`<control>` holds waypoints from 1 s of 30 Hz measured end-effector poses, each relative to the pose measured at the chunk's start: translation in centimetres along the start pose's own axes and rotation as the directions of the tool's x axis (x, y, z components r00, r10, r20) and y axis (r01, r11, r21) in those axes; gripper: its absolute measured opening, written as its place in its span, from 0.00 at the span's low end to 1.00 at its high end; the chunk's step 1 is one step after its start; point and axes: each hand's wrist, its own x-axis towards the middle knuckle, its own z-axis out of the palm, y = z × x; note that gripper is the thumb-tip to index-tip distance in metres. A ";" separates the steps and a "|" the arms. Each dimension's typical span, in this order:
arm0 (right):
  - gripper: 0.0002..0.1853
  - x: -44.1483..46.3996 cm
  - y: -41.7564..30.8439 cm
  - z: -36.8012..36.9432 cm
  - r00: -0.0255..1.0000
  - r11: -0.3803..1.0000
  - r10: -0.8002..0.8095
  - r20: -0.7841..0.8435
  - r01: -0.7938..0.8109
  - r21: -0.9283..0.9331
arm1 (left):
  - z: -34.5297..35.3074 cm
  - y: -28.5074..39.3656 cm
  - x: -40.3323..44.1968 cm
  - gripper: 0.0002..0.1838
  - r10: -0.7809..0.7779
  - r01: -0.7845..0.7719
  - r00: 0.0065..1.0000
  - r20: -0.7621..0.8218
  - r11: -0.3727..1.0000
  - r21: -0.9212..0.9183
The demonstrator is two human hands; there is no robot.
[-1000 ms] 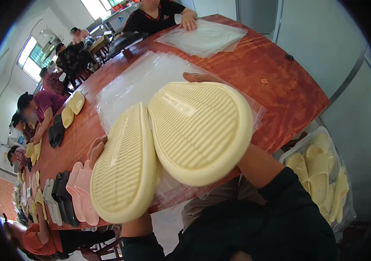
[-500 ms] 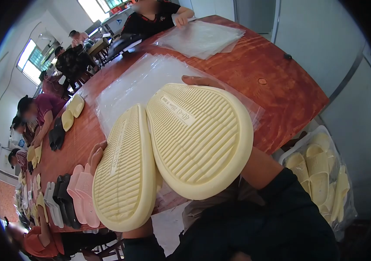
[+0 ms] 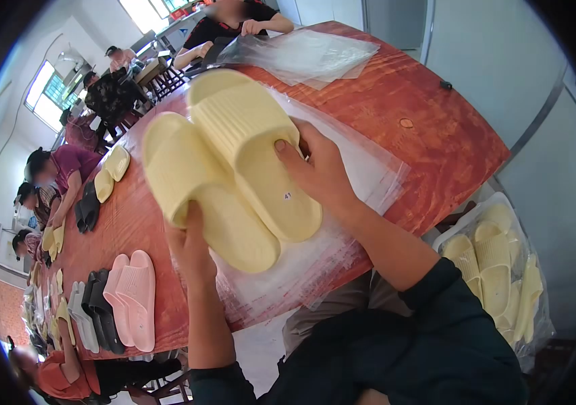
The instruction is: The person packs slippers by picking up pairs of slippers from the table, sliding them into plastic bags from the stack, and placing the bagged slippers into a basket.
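A pair of pale yellow slippers [image 3: 240, 121] is held up side by side over the table, insoles and ribbed straps facing me. The right one carries a small sticker reading 41. My left hand [image 3: 193, 246] grips the left slipper at the outer edge of its strap, thumb in the foot opening. On the other slipper, my right hand [image 3: 315, 162] is closed round the strap's outer side, its thumb at the opening. Beneath them lies a stack of clear plastic bags [image 3: 362, 175], partly covered by the slippers.
Pink slippers [image 3: 141, 297], black slippers [image 3: 103, 317] and grey slippers [image 3: 82, 317] line the red-brown table's [image 3: 436, 128] left edge. A bag-lined bin of yellow slippers [image 3: 494, 270] stands at right. Opposite, a person handles a dark item beside more clear bags [image 3: 328, 54]. Several people sit along the left.
The slippers have turned over from ribbed soles to insoles and straps, and moved up and left. The person opposite has shifted from the clear bags to a dark item.
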 end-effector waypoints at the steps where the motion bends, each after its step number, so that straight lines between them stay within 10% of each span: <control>1: 0.27 0.2 1.1 0.1 1.000 1.000 0.001 0.001 -0.001 0.000 | 0.2 -0.4 0.2 0.19 -0.111 0.110 0.991 0.076 0.994 0.019; 10: 0.28 0.3 2.2 0.0 0.986 0.825 0.147 0.081 -0.077 -0.560 | 0.2 -1.9 0.9 0.22 -0.365 0.368 0.901 0.235 0.929 0.033; 12: 0.26 0.1 2.8 0.6 0.930 0.731 -0.358 -0.079 0.227 -0.644 | 0.2 -1.8 0.9 0.23 -0.359 0.358 0.910 0.207 0.933 0.043; 16: 0.26 0.4 1.8 0.2 0.818 0.702 -0.572 -0.063 0.448 -0.553 | -0.1 -2.5 1.1 0.23 -0.346 0.334 0.916 0.204 0.938 0.089; 21: 0.26 -0.8 2.1 1.3 0.889 0.830 -0.303 0.344 0.423 -0.364 | -0.1 -2.6 1.2 0.23 -0.372 0.376 0.901 0.224 0.926 0.027; 30: 0.29 1.9 -0.1 5.8 0.937 0.655 -0.018 0.349 0.275 -0.704 | -0.1 -4.0 1.2 0.21 -0.238 0.231 0.952 0.192 0.971 0.055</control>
